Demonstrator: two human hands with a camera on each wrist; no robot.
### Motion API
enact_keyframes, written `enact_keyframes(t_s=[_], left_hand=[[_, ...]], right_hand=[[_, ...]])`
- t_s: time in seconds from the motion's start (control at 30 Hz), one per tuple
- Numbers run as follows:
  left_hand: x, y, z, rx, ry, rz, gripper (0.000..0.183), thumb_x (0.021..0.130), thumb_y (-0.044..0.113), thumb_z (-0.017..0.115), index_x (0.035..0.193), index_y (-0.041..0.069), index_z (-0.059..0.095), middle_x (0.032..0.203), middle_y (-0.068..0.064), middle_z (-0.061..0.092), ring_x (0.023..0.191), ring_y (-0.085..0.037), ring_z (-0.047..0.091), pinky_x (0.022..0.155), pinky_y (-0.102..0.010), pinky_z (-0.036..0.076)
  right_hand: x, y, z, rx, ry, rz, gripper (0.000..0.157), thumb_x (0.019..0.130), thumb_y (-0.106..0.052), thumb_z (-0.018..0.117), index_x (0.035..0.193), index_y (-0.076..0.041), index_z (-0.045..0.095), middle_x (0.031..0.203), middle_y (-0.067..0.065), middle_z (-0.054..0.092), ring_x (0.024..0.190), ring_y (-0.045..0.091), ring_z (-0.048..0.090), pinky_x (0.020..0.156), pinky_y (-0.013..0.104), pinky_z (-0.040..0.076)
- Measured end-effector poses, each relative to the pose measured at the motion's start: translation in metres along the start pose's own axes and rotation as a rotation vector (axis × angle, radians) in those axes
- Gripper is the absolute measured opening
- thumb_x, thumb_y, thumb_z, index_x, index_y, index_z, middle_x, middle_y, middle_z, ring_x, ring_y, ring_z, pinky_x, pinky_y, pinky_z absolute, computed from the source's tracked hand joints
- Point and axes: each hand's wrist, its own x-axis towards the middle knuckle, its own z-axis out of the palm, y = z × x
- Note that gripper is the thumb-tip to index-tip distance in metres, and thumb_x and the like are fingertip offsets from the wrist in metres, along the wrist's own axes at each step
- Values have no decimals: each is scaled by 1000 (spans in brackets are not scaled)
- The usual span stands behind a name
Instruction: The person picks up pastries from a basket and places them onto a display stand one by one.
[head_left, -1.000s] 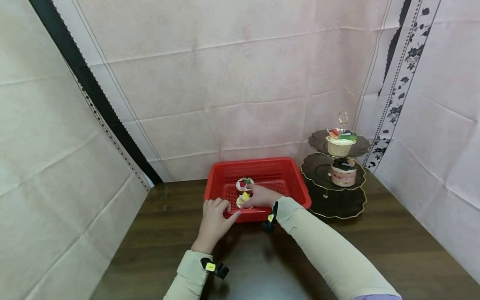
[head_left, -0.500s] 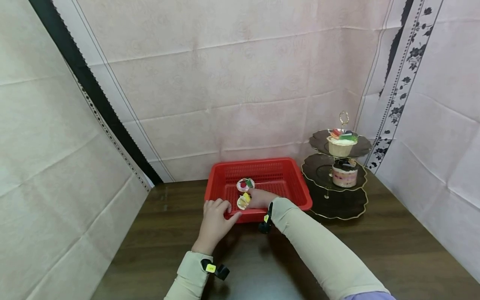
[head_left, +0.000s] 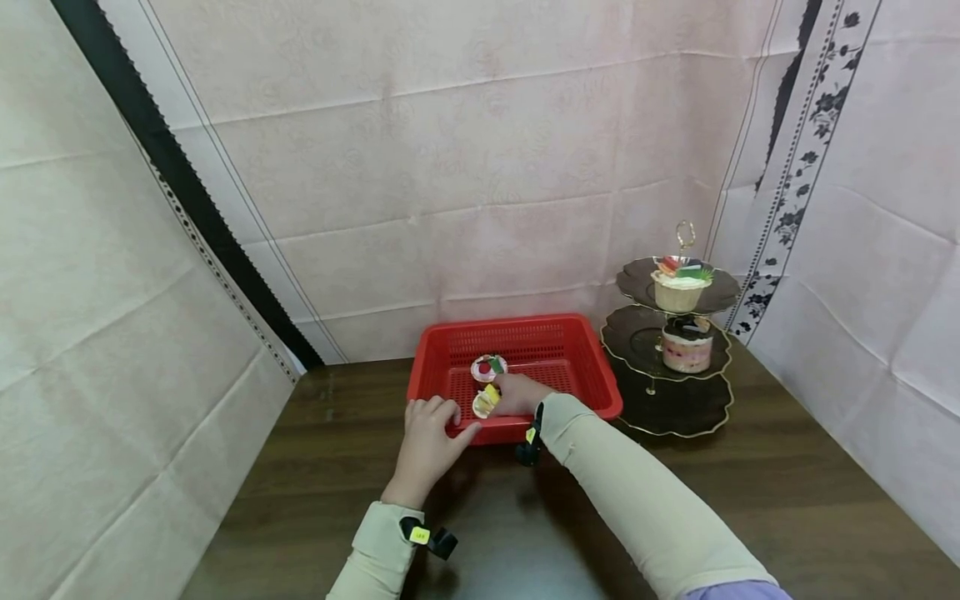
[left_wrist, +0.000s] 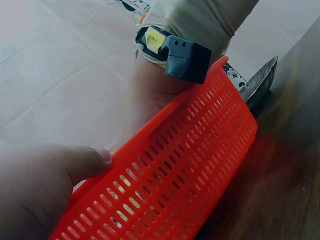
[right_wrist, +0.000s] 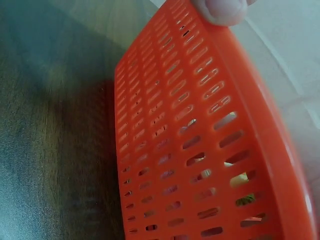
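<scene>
The left hand [head_left: 431, 437] grips a red, perforated plastic basket [head_left: 592, 367] by its front rim near the left corner. Inside, near the front wall, the right hand [head_left: 521, 394] is at a small white cake with yellow topping [head_left: 483, 404]; its fingers are partly hidden, so whether they grasp cannot be told. Just behind sits a round white cake with red and green topping [head_left: 489, 367]. The basket rests on a brown wooden counter [head_left: 337, 467].
</scene>
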Motion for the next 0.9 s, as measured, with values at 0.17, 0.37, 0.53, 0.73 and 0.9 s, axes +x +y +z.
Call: enact_keyframes(t_s=[0.17,0.37,0.53,0.73,0.9], left_hand=[[-1,0,-1,2,4,-4,38,82,38,85,76,20,52,77,6,49,81,-18,43,99,-54,36],[-1,0,-3,11,-6,-11,38,83,38,84,76,20,52,77,6,48,82,-19,42,94,-52,35],[0,0,-3,8,-17,-23,37,83,39,84,77,20,52,78,5,48,83,-20,43,101,-56,35],[-1,-1,-2,2,-17,-32,38,83,38,84,77,20,51,77,6,48,83,-20,43,109,-62,31],[0,1,-1,-2,-18,-31,38,83,38,84,77,20,52,77,6,48,83,-20,43,108,-62,32]], right_hand=[[0,1,-2,21,36,-4,69,82,-34,82,138,-5,55,122,7,64,102,20,59,96,41,49],[-9,-2,-11,66,95,-27,74,76,-36,84,137,-5,54,115,4,65,94,18,60,88,36,52],[-20,-5,-20,116,152,-25,74,74,-41,86,130,-9,49,105,3,63,88,18,61,79,33,52],[-31,-5,-32,182,241,-31,69,74,-42,87,123,-14,49,107,3,62,93,18,62,81,34,54],[-42,1,-44,242,327,-11,74,72,-45,88,125,-15,46,110,5,63,98,20,63,87,38,56]])
